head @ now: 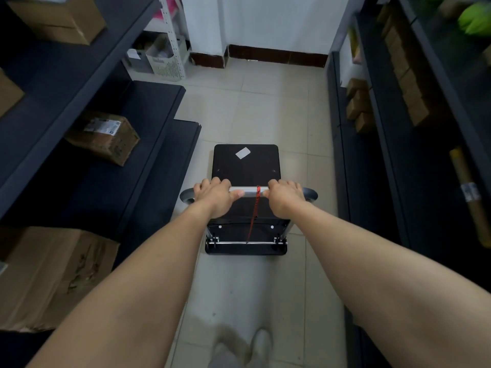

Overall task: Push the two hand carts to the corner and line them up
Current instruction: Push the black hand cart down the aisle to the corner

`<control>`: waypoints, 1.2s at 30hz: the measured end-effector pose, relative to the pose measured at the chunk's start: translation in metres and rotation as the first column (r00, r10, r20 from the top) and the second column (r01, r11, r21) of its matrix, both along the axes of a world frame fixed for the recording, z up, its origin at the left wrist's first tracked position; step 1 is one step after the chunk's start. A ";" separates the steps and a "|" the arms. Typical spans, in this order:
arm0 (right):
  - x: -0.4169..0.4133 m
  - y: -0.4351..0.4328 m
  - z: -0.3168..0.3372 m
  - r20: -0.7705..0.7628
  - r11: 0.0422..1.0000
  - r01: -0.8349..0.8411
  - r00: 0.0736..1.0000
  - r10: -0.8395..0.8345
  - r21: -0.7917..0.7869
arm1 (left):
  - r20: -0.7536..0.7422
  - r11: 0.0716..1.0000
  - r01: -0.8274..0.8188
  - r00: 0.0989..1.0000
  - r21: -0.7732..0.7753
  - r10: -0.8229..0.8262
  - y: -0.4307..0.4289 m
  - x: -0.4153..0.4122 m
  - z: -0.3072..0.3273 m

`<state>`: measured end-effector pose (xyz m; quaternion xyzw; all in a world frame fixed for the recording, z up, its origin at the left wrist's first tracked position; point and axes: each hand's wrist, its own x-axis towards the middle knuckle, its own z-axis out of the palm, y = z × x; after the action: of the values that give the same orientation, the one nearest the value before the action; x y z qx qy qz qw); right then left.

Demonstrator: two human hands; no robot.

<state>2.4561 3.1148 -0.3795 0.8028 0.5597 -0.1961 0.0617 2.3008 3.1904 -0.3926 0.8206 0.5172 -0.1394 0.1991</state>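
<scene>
The hand cart (245,166) is seen in the aisle between dark shelves (79,88), its black deck stretching ahead of the hands. Its silver handle (248,190) is gripped by the left hand (214,193) and the right hand (285,196), fingers curled over the bar.

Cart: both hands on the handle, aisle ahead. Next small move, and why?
Probably push the cart straight ahead a little. The left hand and right hand both grip the handle, the floor ahead shows bare up to the wall, and shelves flank both sides, so a straight roll looks safest. The second cart is not in view.
</scene>
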 end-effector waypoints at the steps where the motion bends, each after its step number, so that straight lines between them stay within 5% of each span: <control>1: 0.005 0.007 0.000 0.003 1.000 -0.002 1.000 0.002 0.000 | 0.003 1.000 0.002 1.000 0.001 -0.002 0.007 0.005 0.000; 36: 0.106 0.318 -0.006 -0.011 0.997 0.068 0.998 -0.067 0.044 | -0.023 0.995 0.099 0.995 0.004 -0.099 0.330 0.111 0.002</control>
<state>2.5623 3.4326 -0.3855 0.8214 0.5368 -0.1894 0.0345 2.4121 3.5203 -0.3902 0.8442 0.4784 -0.1571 0.1837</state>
